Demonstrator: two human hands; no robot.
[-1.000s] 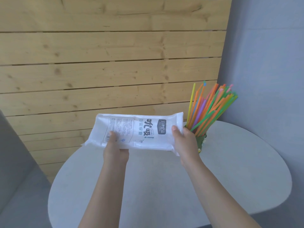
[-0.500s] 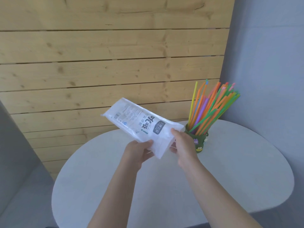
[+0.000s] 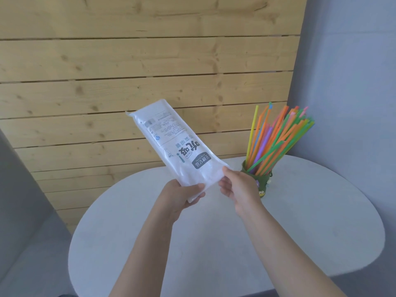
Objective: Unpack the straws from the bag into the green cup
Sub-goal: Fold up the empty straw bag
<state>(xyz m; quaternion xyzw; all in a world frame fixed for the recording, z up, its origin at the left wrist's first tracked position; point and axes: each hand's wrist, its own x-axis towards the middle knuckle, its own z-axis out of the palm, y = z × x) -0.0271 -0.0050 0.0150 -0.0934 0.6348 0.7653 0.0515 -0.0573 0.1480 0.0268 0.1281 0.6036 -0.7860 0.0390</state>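
A white plastic bag [image 3: 171, 144] with printed text is held in the air above the table, tilted with its far end up and to the left. My left hand [image 3: 180, 196] grips its lower end from below. My right hand [image 3: 237, 185] pinches the same end at its right corner. The bag looks flat and see-through, with no straws visible inside. Just behind my right hand stands the green cup [image 3: 260, 182], partly hidden by it. Several coloured straws [image 3: 276, 140] fan out of the cup toward the upper right.
A white oval table [image 3: 300, 221] lies under my arms. A wooden slat wall [image 3: 128, 82] stands behind it. A grey wall [image 3: 347, 82] is at the right, close to the cup and straws.
The bag has swung from lying level to steeply tilted, far end up. My left hand slid from the bag's left part to its lower end, close to my right hand.
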